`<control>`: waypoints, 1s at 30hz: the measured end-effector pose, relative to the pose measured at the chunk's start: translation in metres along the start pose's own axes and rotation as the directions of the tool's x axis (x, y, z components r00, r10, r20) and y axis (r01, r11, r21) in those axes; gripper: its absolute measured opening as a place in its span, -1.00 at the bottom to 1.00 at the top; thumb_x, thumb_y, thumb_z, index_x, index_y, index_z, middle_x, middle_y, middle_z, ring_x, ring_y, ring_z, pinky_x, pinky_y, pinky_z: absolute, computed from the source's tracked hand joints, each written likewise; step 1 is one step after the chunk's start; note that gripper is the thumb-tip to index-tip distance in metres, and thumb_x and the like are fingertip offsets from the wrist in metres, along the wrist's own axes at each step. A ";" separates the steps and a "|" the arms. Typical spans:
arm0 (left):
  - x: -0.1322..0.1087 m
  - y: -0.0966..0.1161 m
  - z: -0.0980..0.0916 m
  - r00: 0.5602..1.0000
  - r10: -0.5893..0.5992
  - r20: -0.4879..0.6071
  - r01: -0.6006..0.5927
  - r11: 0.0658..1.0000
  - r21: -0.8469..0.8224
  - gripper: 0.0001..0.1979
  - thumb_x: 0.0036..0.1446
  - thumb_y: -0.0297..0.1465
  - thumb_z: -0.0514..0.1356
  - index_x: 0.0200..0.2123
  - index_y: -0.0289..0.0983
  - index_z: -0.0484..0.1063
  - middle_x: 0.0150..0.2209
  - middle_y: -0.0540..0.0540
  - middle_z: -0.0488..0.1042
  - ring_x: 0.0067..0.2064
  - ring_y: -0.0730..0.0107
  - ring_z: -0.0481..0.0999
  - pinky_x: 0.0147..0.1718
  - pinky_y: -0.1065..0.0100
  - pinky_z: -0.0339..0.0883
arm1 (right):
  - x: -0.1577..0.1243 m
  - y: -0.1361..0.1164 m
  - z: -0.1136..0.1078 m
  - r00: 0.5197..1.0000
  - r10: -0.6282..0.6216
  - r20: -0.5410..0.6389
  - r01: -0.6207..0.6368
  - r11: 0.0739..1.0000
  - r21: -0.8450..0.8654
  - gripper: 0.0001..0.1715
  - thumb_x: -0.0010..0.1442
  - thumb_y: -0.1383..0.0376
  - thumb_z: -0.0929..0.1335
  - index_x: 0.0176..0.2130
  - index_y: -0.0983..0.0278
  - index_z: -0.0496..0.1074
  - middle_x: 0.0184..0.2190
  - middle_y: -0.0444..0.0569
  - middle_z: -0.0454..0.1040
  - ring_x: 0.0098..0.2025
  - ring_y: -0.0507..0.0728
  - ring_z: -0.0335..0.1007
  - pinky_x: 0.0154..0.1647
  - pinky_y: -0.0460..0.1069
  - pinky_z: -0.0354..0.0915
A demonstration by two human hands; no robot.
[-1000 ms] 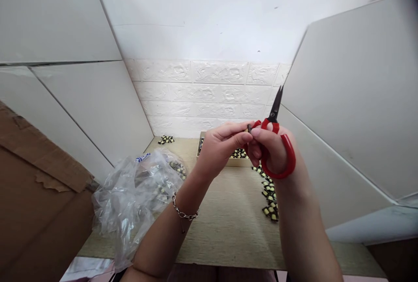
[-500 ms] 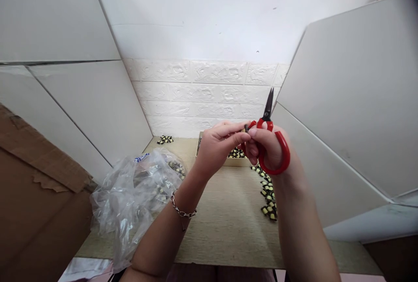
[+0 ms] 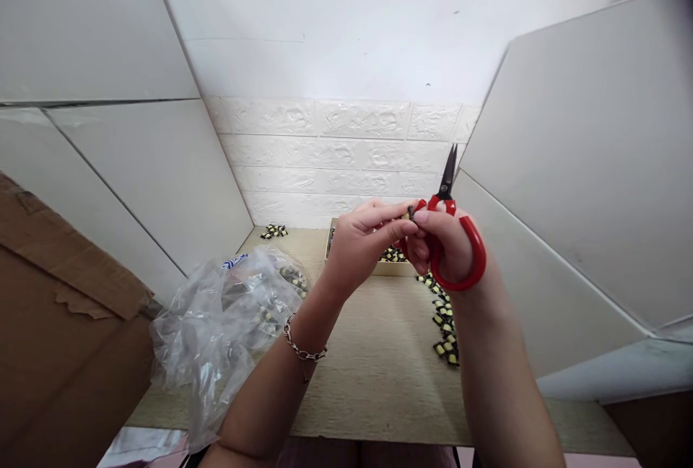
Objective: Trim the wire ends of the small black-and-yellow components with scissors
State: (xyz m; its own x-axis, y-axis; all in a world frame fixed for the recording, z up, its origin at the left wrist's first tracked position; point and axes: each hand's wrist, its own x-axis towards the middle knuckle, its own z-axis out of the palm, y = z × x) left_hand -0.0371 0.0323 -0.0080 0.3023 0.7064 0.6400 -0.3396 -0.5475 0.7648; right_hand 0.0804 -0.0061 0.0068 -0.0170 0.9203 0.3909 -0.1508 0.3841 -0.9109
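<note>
My left hand [image 3: 360, 244] and my right hand [image 3: 441, 251] meet above the table, fingertips pinched together on a small dark component [image 3: 411, 212]. Red-handled scissors [image 3: 452, 237] hang on my right hand, a finger through the loop, the closed black blades pointing up. A chain bracelet [image 3: 304, 352] circles my left wrist. Below my hands sits a shallow box [image 3: 379, 260] with several black-and-yellow parts.
A row of black-and-yellow parts [image 3: 445, 327] lies on the wooden table [image 3: 373, 374] at right. A crumpled clear plastic bag [image 3: 227, 323] holding more parts sits at left. A small pile [image 3: 273, 232] lies by the back wall. White panels close in both sides; cardboard [image 3: 59, 331] at far left.
Both hands stay pinched together on the small part. The scissors' blades tilted slightly left, then back a little toward the right.
</note>
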 end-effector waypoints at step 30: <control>-0.003 0.002 0.003 0.998 -0.017 0.054 0.024 0.991 -0.133 -0.76 -0.06 -0.41 0.24 -0.24 -0.19 0.50 -0.43 0.00 0.35 -0.51 0.55 0.45 -0.60 0.49 0.43 | -0.001 -0.002 0.001 1.000 -0.004 0.023 0.004 0.999 0.037 -0.64 0.05 0.29 0.23 -0.72 0.26 0.17 -0.87 -0.22 0.17 -0.82 -0.05 0.08 -0.76 -0.10 0.05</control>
State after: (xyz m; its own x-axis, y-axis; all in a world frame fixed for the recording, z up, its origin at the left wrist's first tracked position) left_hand -0.0358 0.0273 -0.0081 0.3560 0.6904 0.6298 -0.4477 -0.4656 0.7634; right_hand 0.0795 -0.0078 0.0082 -0.0389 0.9166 0.3978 -0.1875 0.3844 -0.9039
